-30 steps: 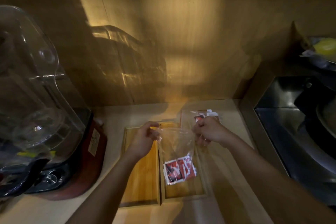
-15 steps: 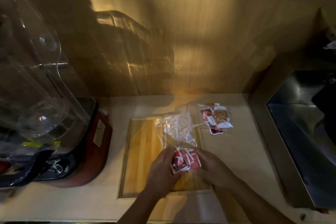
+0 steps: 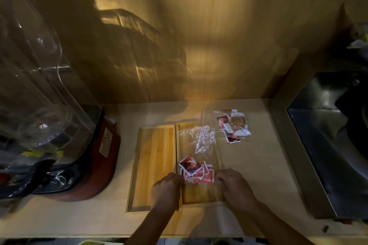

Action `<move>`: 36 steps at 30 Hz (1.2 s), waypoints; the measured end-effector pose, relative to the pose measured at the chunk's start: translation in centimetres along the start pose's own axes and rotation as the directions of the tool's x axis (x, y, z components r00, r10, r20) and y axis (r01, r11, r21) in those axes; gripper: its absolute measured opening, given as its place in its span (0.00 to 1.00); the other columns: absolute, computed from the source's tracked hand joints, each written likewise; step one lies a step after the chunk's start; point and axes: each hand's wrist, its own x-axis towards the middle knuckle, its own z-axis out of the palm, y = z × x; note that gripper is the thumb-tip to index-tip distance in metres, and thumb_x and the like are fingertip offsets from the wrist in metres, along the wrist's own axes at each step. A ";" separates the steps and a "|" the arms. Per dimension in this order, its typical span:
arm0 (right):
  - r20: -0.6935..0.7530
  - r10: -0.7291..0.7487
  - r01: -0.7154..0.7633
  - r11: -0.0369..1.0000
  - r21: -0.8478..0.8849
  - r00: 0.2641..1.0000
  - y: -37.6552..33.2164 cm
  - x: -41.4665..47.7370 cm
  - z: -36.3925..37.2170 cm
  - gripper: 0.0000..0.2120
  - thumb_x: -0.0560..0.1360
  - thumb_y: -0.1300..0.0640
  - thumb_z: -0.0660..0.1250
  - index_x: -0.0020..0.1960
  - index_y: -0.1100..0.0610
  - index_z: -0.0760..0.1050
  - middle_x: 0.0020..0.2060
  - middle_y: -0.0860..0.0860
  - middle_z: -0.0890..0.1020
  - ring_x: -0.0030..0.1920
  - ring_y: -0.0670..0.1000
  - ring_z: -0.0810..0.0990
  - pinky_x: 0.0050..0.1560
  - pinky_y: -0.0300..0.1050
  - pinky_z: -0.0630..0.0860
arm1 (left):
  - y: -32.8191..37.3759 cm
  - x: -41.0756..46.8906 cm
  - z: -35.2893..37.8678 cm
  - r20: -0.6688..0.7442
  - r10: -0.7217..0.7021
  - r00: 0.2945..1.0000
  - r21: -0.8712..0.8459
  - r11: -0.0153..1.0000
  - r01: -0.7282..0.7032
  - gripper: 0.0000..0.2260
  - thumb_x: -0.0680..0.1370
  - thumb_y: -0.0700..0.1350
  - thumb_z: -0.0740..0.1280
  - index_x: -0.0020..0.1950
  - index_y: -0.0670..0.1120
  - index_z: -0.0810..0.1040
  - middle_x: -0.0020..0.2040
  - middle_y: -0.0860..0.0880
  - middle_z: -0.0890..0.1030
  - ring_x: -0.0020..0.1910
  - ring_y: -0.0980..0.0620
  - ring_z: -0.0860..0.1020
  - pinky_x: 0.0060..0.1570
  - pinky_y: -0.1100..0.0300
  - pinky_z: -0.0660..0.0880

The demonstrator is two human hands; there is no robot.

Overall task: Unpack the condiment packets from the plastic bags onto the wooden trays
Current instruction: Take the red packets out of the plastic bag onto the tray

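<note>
Since half a second before, the hands had moved apart and nearer the table's front edge. The left hand and right hand, both curled closed, pinched the clear bag at either side of the red packets, which now lay uncovered on the right tray. The second bag lay unmoved beyond it; the left tray was bare.

Glossy crinkled plastic bag, smooth grained wooden trays, shiny packets
</note>
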 end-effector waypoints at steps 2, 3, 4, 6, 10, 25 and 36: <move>-0.017 0.084 -0.081 0.991 0.108 0.996 -0.2 0.4 -0.4 0.08 0.67 0.61 0.58 0.38 0.53 0.74 0.37 0.55 0.82 0.43 0.50 0.74 0.42 0.43 0.66 | 0.4 -0.1 -0.8 -0.087 -0.023 0.996 -0.129 0.992 0.011 0.08 0.78 0.48 0.62 0.54 0.52 0.79 0.53 0.53 0.81 0.47 0.56 0.80 0.44 0.64 0.75; -0.044 0.089 -0.083 0.990 0.117 0.995 -0.4 0.6 -0.8 0.06 0.68 0.61 0.60 0.39 0.53 0.74 0.38 0.55 0.82 0.44 0.50 0.74 0.43 0.43 0.67 | 0.6 0.0 -1.3 -0.131 -0.017 0.991 -0.165 0.986 -0.005 0.08 0.77 0.47 0.63 0.51 0.50 0.80 0.50 0.50 0.82 0.44 0.54 0.81 0.40 0.63 0.75; -0.079 0.073 -0.065 0.992 0.109 0.994 -0.7 0.8 -1.2 0.06 0.69 0.61 0.61 0.39 0.52 0.74 0.38 0.55 0.82 0.43 0.48 0.73 0.43 0.44 0.67 | 0.8 0.1 -1.9 -0.171 0.006 0.985 -0.178 0.983 -0.037 0.08 0.76 0.48 0.62 0.49 0.49 0.80 0.46 0.49 0.83 0.40 0.53 0.81 0.36 0.64 0.74; -0.162 0.012 0.001 0.997 0.082 0.987 -1.5 1.2 -2.1 0.06 0.70 0.60 0.60 0.40 0.57 0.76 0.37 0.54 0.82 0.44 0.49 0.70 0.43 0.44 0.66 | 1.1 0.6 -3.2 -0.248 0.059 0.967 -0.139 0.986 -0.096 0.12 0.74 0.50 0.59 0.45 0.48 0.80 0.41 0.49 0.83 0.34 0.54 0.81 0.29 0.68 0.70; -0.193 0.060 -0.026 0.984 0.175 0.979 -2.4 1.1 -3.5 0.07 0.70 0.62 0.60 0.42 0.61 0.78 0.37 0.48 0.78 0.43 0.45 0.71 0.43 0.41 0.67 | 0.9 1.2 -4.4 -0.245 0.071 0.967 -0.087 0.992 -0.095 0.06 0.74 0.44 0.64 0.44 0.48 0.81 0.41 0.51 0.83 0.35 0.55 0.80 0.31 0.75 0.62; 0.621 0.523 -0.734 0.015 0.679 0.584 -3.1 -0.4 -2.1 0.16 0.74 0.47 0.64 0.46 0.61 0.75 0.38 0.62 0.82 0.36 0.59 0.82 0.35 0.51 0.81 | 1.5 0.3 -3.2 0.668 -0.372 0.644 -0.678 0.052 0.733 0.19 0.76 0.55 0.64 0.44 0.40 0.80 0.36 0.41 0.80 0.33 0.46 0.79 0.32 0.56 0.79; 0.449 0.599 -0.577 0.027 0.816 0.663 -4.6 3.5 -3.5 0.05 0.68 0.71 0.64 0.36 0.64 0.76 0.19 0.53 0.74 0.18 0.47 0.71 0.18 0.35 0.66 | 2.9 2.9 -4.5 0.398 -0.364 0.842 -0.808 0.296 0.510 0.09 0.75 0.34 0.63 0.35 0.42 0.76 0.30 0.48 0.77 0.29 0.54 0.76 0.28 0.63 0.74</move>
